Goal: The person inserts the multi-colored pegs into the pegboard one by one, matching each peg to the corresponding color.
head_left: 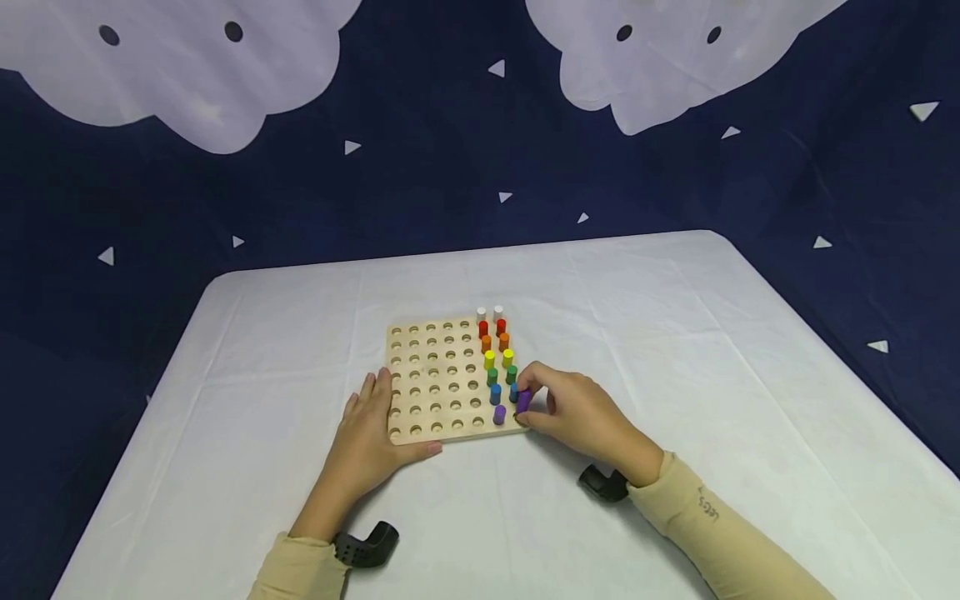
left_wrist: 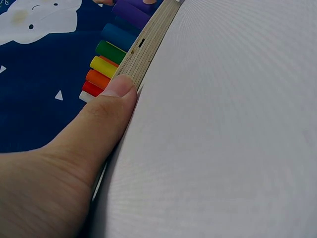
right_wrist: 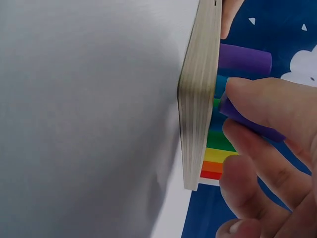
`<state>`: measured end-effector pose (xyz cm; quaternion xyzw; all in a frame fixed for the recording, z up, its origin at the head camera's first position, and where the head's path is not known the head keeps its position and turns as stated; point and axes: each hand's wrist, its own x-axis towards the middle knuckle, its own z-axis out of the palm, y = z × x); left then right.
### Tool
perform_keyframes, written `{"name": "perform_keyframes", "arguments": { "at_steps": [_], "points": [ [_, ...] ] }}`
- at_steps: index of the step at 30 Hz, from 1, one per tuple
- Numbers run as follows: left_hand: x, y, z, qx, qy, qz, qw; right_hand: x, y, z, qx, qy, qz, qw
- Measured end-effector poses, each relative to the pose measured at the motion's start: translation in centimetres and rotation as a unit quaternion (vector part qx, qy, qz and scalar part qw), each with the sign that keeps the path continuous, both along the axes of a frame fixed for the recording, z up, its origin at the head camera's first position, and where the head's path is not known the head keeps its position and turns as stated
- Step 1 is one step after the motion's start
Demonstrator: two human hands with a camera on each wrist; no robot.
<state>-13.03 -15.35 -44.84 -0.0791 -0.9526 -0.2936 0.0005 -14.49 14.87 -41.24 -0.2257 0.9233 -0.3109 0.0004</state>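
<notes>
A wooden pegboard (head_left: pixel 442 382) with rows of round holes lies on the white table. Two columns of pegs stand at its right side, running from white at the back through red, orange, yellow, green and blue. One purple peg (head_left: pixel 499 415) stands at the front of the inner column. My right hand (head_left: pixel 581 417) pinches another purple peg (right_wrist: pixel 250 119) between thumb and fingers, tilted over the front right corner hole. Around the front left corner lies my left hand (head_left: pixel 363 442), its straight fingers along the left edge and its thumb (left_wrist: pixel 116 89) against the front edge.
The white-covered table (head_left: pixel 300 333) extends on all sides of the board. Behind it hangs a dark blue cloth (head_left: pixel 420 183) with white clouds and triangles. A black wrist device (head_left: pixel 367 546) sits at the left wrist, another (head_left: pixel 602 483) at the right.
</notes>
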Motion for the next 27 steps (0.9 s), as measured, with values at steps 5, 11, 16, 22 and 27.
{"name": "perform_keyframes", "arguments": {
  "at_steps": [5, 11, 16, 22, 27],
  "points": [
    [0.02, 0.03, 0.13, 0.002, 0.001, -0.001, 1.0, 0.1, -0.24, 0.12, 0.01, 0.005, 0.0, 1.0],
    [0.03, 0.08, 0.14, 0.001, -0.001, -0.003, 1.0, 0.22, -0.36, 0.19, 0.022, 0.026, 0.01, 0.999],
    [0.0, 0.07, 0.13, 0.0, 0.001, -0.001, 1.0, 0.25, -0.39, 0.2, 0.03, 0.059, 0.033, 0.997],
    [0.1, 0.1, 0.11, 0.0, 0.0, -0.001, 1.0, 0.13, -0.16, 0.1, 0.051, 0.106, 0.066, 0.991],
    [0.13, 0.07, 0.06, 0.002, 0.0, 0.0, 1.0, 0.1, -0.09, 0.04, 0.057, 0.116, 0.067, 0.989]
  ]
}}
